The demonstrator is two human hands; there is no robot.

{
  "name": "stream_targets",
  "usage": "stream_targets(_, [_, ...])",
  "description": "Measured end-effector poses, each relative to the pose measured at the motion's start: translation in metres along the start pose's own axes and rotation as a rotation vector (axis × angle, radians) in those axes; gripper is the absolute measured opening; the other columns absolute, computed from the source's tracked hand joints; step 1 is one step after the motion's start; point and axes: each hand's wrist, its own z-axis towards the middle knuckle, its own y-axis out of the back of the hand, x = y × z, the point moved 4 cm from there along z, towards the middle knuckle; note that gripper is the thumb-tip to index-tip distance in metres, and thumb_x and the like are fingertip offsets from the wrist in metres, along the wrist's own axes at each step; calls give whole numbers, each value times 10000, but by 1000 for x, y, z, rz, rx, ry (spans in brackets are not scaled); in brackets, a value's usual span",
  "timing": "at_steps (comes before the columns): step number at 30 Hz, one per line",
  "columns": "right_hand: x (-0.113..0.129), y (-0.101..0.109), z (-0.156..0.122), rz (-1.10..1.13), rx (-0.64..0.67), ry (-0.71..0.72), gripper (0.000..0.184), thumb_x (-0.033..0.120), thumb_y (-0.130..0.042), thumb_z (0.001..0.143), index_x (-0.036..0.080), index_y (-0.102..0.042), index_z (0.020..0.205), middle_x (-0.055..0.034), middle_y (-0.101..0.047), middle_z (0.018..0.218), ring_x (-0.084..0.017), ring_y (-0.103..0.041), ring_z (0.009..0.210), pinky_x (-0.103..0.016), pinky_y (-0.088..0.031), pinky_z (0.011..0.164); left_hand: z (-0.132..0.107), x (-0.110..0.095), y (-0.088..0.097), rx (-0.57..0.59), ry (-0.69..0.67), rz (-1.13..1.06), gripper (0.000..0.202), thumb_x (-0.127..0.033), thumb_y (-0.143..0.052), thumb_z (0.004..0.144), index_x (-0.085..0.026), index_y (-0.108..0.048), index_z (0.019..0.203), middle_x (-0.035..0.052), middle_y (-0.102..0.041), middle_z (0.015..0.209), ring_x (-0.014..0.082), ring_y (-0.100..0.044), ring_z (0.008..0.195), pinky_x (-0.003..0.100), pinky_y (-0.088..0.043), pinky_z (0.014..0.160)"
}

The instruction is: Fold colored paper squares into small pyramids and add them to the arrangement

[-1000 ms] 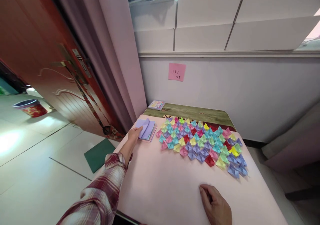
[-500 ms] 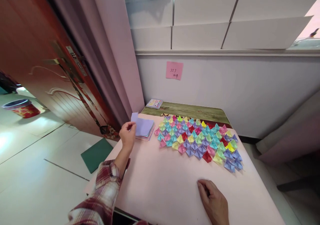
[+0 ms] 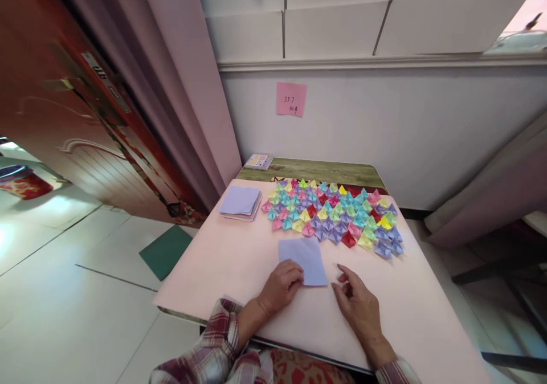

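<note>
A square sheet of lavender paper [image 3: 305, 256] lies in front of me on the pink-covered table [image 3: 222, 258]. My left hand [image 3: 282, 284] has its fingers closed on the sheet's lower left edge. To the right of the paper, my right hand [image 3: 358, 303] hovers low over the table, fingers apart and holding nothing. Beyond the sheet spread rows of small folded paper pieces [image 3: 327, 210] in many colours. At the table's far left rests a stack of square paper [image 3: 240, 201], lavender on top.
A pack with a printed cover [image 3: 258, 162] sits on the wood-patterned strip at the back. A pink note [image 3: 291, 99] is stuck to the wall. Left of the table are a green board [image 3: 166, 251] on the floor, a curtain and a red-brown door [image 3: 85, 127].
My left hand has brought a lavender sheet from the stack to the table's middle. My right hand's fingers have opened beside it. The view has tilted down.
</note>
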Motion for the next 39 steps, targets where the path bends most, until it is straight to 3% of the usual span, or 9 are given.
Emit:
stream_targets(4, [22,4,-1,-47,87,332,518,449,-616,856,199,-536,1303,-115,-649,1167,-245,-631,1012,-381,-520,877,-9,-10,2,6,-47,-39,152,-90,-529,845,-203,-621,886,65,-690,980,179,-621,994,404,-436,1031])
stream_targets(8, [35,2,-5,-109,157,543,529,501,-661,823,201,-602,1255,-130,-666,1136,-277,-609,1042,-426,-484,903,-14,-20,3,19,-99,-8,134,-124,-513,884,-198,-625,892,63,-696,942,180,-632,952,387,-464,980])
stream_targets(11, [34,-2,-7,-131,132,571,244,280,-573,920,248,-676,1139,-77,-709,1009,-223,-633,969,-377,-475,871,-17,-23,0,52,-128,33,155,-158,-494,913,-201,-639,946,67,-701,908,181,-642,906,345,-498,892])
stream_targets(13, [30,-3,-9,-143,111,570,239,200,-539,929,264,-697,1095,-58,-720,977,-210,-638,950,-360,-471,853,-21,-23,0,47,-128,69,176,-170,-507,908,-200,-637,1022,79,-702,919,193,-641,904,341,-504,864])
stream_targets(20, [29,3,-17,-105,57,555,175,211,-571,903,239,-703,1015,-60,-739,948,-203,-668,906,-343,-494,832,-26,-18,3,-64,6,297,345,-64,-535,758,-214,-660,1043,100,-671,981,255,-592,941,418,-464,872])
stream_targets(24, [32,8,-25,-12,35,610,164,168,-585,877,222,-670,1006,-60,-742,923,-192,-683,870,-327,-521,813,-22,-11,8,-119,90,210,372,-52,-560,679,-211,-679,994,96,-688,1010,260,-590,956,457,-429,926])
stream_targets(29, [22,11,-17,55,-70,436,340,349,-740,775,204,-654,1071,-93,-732,974,-243,-679,904,-379,-534,825,-20,-9,21,-220,217,-94,110,-190,-590,788,-233,-681,832,36,-725,906,216,-642,908,451,-376,1030])
stream_targets(33, [15,6,-7,259,-32,186,189,376,-695,815,219,-700,918,-74,-733,948,-244,-669,917,-388,-517,855,-18,-18,24,-215,439,-354,119,-304,-619,819,-204,-683,808,25,-676,730,175,-619,707,286,-471,708])
stream_targets(39, [13,-15,4,866,193,-351,332,498,-662,819,190,-672,941,-44,-719,755,-198,-655,649,-286,-516,552,-5,-9,15,-378,727,-845,287,-422,-743,714,-179,-594,742,-34,-604,592,92,-495,501,202,-354,508])
